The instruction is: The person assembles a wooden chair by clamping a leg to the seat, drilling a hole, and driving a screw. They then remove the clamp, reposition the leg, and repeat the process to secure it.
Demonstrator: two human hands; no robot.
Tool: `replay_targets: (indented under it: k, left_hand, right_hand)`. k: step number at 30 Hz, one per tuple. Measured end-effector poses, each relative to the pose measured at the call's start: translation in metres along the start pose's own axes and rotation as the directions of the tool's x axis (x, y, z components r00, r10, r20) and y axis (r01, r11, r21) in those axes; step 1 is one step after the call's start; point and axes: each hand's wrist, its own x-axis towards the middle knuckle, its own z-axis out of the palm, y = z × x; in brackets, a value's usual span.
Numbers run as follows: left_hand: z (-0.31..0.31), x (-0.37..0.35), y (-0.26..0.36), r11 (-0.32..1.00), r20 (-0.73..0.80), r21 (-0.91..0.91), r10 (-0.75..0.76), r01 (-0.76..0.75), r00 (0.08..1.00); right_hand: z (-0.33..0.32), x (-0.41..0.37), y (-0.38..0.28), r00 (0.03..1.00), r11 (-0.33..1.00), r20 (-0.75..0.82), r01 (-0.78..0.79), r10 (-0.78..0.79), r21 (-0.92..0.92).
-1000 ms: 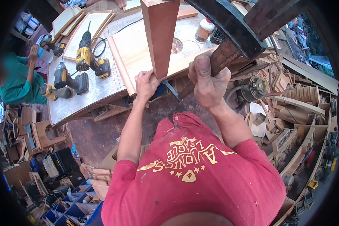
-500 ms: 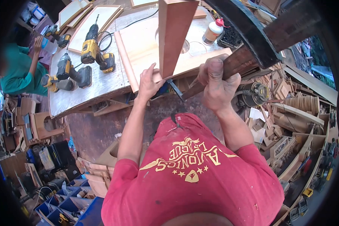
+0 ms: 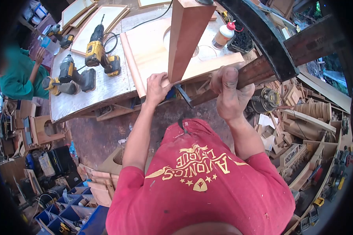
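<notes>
My right hand (image 3: 232,94) is closed around the rusty steel bar of a large bar clamp (image 3: 259,70), thumb up. The clamp's black sliding arm curves over the top of an upright reddish wooden piece (image 3: 190,35), and its small lower jaw (image 3: 184,97) sits under the bench-side edge of the work. My left hand (image 3: 157,89) has its fingers curled at the foot of that upright piece, by the edge of a pale wooden panel (image 3: 147,47). What lies under the left fingers is partly hidden. A thin wooden strip (image 3: 132,64) runs along the panel's left side.
Several yellow-black cordless drills (image 3: 95,51) stand on the workbench (image 3: 110,88) to the left. A glue bottle (image 3: 223,35) with a red cap is behind the clamp. A person in green (image 3: 21,74) is at far left, a hand near a water bottle (image 3: 49,45). Wood scraps (image 3: 302,117) crowd the right.
The clamp and upright piece have shifted slightly right and down, my right hand with them. My left fingers have curled in, closer to the upright piece. The other person's bottle shows more clearly.
</notes>
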Motion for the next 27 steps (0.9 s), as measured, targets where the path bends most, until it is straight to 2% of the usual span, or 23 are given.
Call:
replay_targets:
  k: [23, 27]
  left_hand:
    - [0.000, 0.000, 0.019, 0.999, -0.057, 0.039, 0.030, -0.028, 0.998]
    - [0.007, 0.002, 0.031, 0.994, -0.029, 0.101, -0.036, 0.039, 0.999]
  right_hand:
    - [0.004, -0.001, -0.002, 1.000, 0.999, -0.018, -0.003, 0.004, 0.036]
    - [0.003, -0.001, -0.002, 1.000, 1.000, -0.016, -0.011, 0.011, 0.026]
